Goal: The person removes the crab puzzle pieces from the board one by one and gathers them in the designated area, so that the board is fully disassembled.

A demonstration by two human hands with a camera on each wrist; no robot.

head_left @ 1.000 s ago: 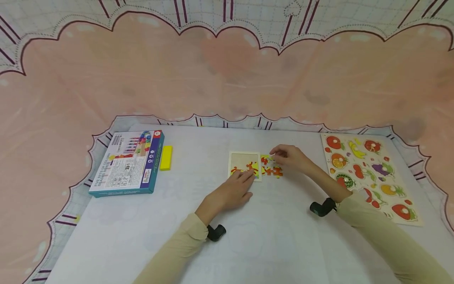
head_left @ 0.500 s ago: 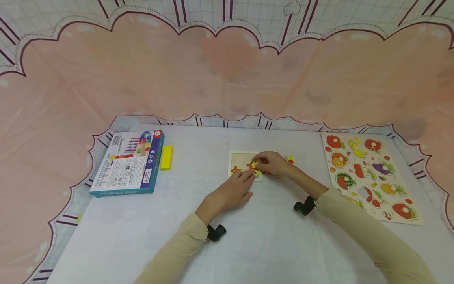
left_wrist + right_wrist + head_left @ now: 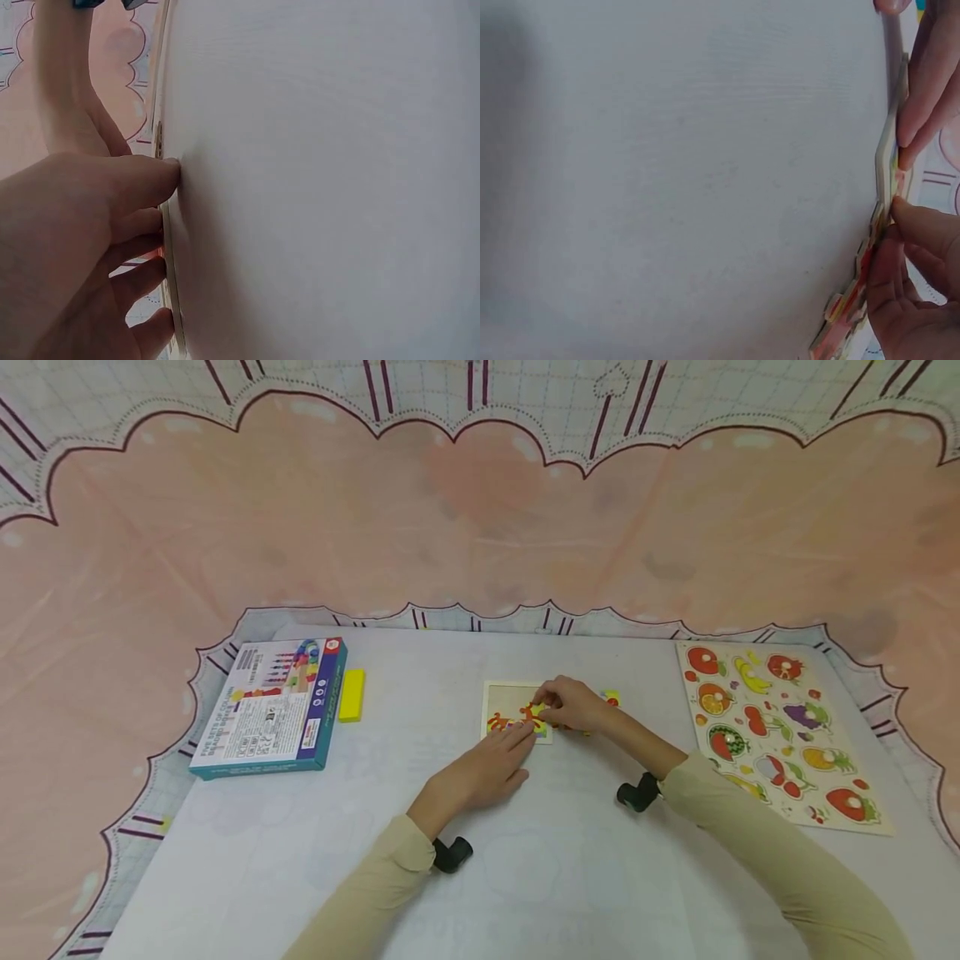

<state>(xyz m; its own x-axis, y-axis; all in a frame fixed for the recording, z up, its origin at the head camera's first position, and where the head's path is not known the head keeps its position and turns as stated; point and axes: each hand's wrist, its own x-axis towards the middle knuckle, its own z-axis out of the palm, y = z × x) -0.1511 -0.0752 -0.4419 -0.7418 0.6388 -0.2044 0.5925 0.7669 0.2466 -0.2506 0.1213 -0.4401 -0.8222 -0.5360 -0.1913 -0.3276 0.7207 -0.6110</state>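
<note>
A small square jigsaw tray (image 3: pixel 484 706) lies mid-table, with red and yellow pieces in its lower part. My left hand (image 3: pixel 489 767) rests its outstretched fingers on the tray's lower edge. Bent fingers of my right hand (image 3: pixel 576 703) pinch a puzzle piece at the tray's right side; the fingers mostly hide it. Loose puzzle pieces (image 3: pixel 612 697) lie right of the tray, partly under that hand. In the right wrist view, the loose pieces (image 3: pixel 844 304) lie against the tray's edge. In the left wrist view, the thumb of my left hand (image 3: pixel 82 225) touches the tabletop.
At the left lies a flat box (image 3: pixel 262 710) with a yellow block (image 3: pixel 351 695) beside it. A fruit puzzle board (image 3: pixel 787 735) is at the right, partly behind my right forearm. A patterned cloth (image 3: pixel 480 527) hangs behind the white table (image 3: pixel 420 677).
My right hand has moved left from above the loose pieces to the tray's right side, uncovering a piece at the far right. My left hand has stayed on the tray.
</note>
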